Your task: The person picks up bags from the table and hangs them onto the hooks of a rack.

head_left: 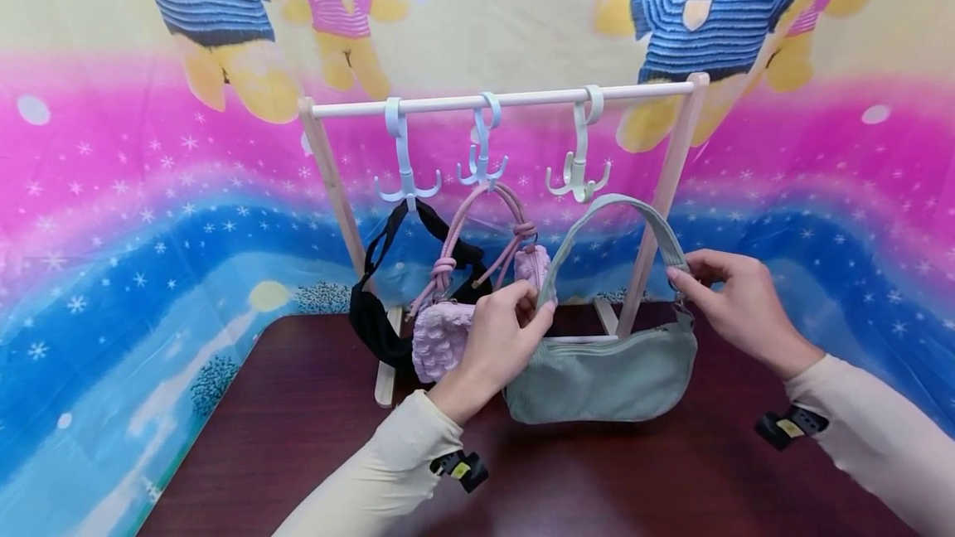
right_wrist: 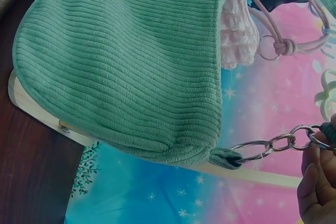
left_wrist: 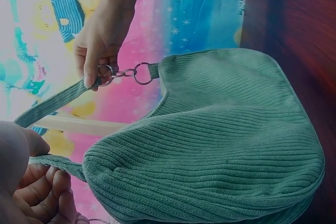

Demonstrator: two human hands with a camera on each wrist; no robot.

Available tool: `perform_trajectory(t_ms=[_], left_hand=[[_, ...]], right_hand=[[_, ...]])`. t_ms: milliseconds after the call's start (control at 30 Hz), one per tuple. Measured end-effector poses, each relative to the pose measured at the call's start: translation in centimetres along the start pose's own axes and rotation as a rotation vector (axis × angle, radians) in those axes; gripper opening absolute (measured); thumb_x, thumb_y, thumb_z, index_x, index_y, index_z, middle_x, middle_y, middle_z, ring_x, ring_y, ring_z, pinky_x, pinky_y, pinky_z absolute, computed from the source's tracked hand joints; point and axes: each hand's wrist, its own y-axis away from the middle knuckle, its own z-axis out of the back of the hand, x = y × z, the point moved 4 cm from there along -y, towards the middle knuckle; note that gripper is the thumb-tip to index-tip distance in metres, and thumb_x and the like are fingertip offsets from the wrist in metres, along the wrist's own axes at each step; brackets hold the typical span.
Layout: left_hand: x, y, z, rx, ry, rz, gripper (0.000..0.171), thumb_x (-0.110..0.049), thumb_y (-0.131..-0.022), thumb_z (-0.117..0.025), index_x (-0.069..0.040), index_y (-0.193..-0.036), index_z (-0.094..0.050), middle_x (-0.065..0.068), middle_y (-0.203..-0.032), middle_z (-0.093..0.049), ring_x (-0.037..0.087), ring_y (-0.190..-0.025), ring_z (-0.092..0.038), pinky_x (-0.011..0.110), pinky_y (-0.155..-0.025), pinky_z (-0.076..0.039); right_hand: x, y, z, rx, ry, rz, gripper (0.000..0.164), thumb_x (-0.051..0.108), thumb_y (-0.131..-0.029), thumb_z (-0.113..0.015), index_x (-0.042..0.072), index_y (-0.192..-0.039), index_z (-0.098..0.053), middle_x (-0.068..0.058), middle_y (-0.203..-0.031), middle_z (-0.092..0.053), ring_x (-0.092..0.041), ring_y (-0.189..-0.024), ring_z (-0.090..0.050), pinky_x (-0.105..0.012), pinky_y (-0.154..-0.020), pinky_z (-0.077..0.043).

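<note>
A green corduroy shoulder bag hangs by its strap between both hands, in front of the rack's right part. My left hand pinches the strap's left end, close to the bag body. At the strap's other end my right hand pinches the fabric beside the metal rings. Between the hands the strap arches upward, its top just below a pale green hook and apart from the rail. In the right wrist view, metal chain links join bag and strap.
A wooden rack stands on the dark red table. A black bag hangs from the left blue hook, and a pink ruffled bag from the middle hook. Behind is a cartoon-printed cloth.
</note>
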Motion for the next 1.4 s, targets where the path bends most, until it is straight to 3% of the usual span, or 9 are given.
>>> perform_trajectory(t_ms=[833, 1400], left_hand=[[-0.1, -0.9, 1.1, -0.050, 0.017, 0.011, 0.012, -0.019, -0.097, -0.068, -0.012, -0.087, -0.067, 0.001, -0.071, -0.062, 0.009, -0.061, -0.053, 0.023, -0.058, -0.045], [0.0, -1.5, 1.5, -0.069, 0.006, 0.024, 0.013, -0.018, -0.096, -0.069, -0.011, -0.085, -0.066, 0.001, -0.069, -0.060, 0.012, -0.061, -0.053, 0.023, -0.056, -0.043]], right_hand=[[0.9, -1.6, -0.5, -0.014, 0.003, -0.013, 0.017, 0.020, -0.097, -0.069, 0.005, -0.103, -0.075, -0.011, -0.080, -0.074, 0.009, -0.068, -0.058, -0.019, -0.055, -0.045], [1.0, -2.4, -1.0, -0.014, 0.009, -0.026, 0.017, 0.019, -0.096, -0.070, 0.005, -0.103, -0.076, -0.010, -0.079, -0.074, -0.001, -0.064, -0.061, -0.022, -0.052, -0.044]])
